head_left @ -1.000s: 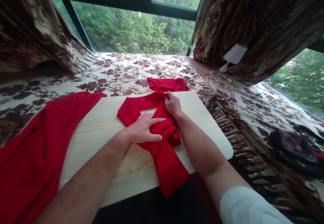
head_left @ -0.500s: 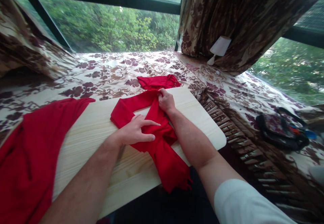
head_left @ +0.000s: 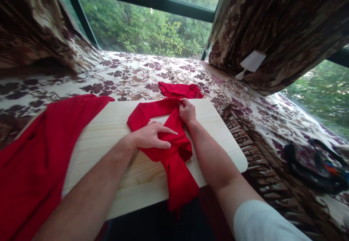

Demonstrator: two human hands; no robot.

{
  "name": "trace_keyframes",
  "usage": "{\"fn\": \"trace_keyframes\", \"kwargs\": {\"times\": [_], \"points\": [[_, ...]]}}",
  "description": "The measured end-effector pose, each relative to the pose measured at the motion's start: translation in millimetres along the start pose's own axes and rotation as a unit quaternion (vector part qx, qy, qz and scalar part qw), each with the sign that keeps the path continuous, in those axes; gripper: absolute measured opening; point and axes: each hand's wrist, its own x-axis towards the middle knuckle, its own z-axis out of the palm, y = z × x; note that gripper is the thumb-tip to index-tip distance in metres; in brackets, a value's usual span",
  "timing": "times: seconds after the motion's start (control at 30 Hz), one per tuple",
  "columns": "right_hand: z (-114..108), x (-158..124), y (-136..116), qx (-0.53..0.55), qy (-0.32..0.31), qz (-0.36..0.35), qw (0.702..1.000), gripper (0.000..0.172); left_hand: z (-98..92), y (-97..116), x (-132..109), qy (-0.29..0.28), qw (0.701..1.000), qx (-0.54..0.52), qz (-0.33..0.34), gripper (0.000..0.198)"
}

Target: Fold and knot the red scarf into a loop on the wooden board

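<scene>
A red scarf (head_left: 178, 172) lies looped and crossed over itself on a pale wooden board (head_left: 95, 132). Its fringed end hangs over the board's near edge. My left hand (head_left: 152, 135) rests on the left side of the loop, thumb and index finger stretched apart over the crossing. At the top right of the loop, my right hand (head_left: 187, 111) is closed, pinching the scarf's edge. Just beyond the board a fringed red piece of cloth (head_left: 180, 90) rests on the floral cover; whether it joins the scarf cannot be told.
A larger red cloth (head_left: 46, 150) drapes over the board's left end. Behind are a floral-patterned cover (head_left: 131, 70), windows and heavy curtains (head_left: 245, 19). A small white lamp (head_left: 253, 61) stands at the back right. A black bag (head_left: 313, 168) lies to the right.
The view has shifted, so most things appear further right. The scarf's hanging end points more straight down now. Both hands keep nearly the same places on the scarf.
</scene>
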Motion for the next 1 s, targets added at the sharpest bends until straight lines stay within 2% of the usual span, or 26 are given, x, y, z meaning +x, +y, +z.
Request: {"fn": "trace_keyframes", "kwargs": {"times": [0.2,0.3,0.37,0.47,0.53,0.63,0.77,0.87,1.0], "points": [[0,-5,-6,-0.038,-0.031,0.014,0.999,0.021,-12.1,-12,-13,0.005,1.0,-0.026,-0.006,0.049],[1,-4,-7,-0.034,-0.022,0.021,0.999,0.022,-11.7,-10,-17,0.033,0.998,-0.054,0.006,0.059],[-1,-3,-6,-0.016,-0.016,0.04,0.999,0.025,-10.8,-9,-20,0.121,0.99,-0.076,-0.014,0.062],[-9,-9,-5,0.001,-0.003,0.06,0.998,0.029,-10.8,-13,-26,0.316,0.945,-0.032,-0.078,0.051],[-15,-19,-3,-0.006,0.009,0.034,0.999,0.031,-11.1,-23,-31,0.373,0.922,0.024,-0.104,0.047],[-18,-37,0,-0.013,0.023,0.006,1.0,0.034,-8.7,-46,-35,0.348,0.926,0.077,-0.128,0.052],[-16,-51,1,-0.008,0.043,0.018,0.999,0.038,0.0,-69,-29,0.27,0.923,0.131,-0.239,0.057],[-14,-54,-2,-0.029,0.023,-0.037,0.999,0.043,4.9,-72,-23,0.238,0.911,0.169,-0.293,0.059],[-16,-55,-5,-0.074,-0.023,-0.041,0.996,0.04,5.9,-70,-20,0.245,0.9,0.185,-0.31,0.063]]}}
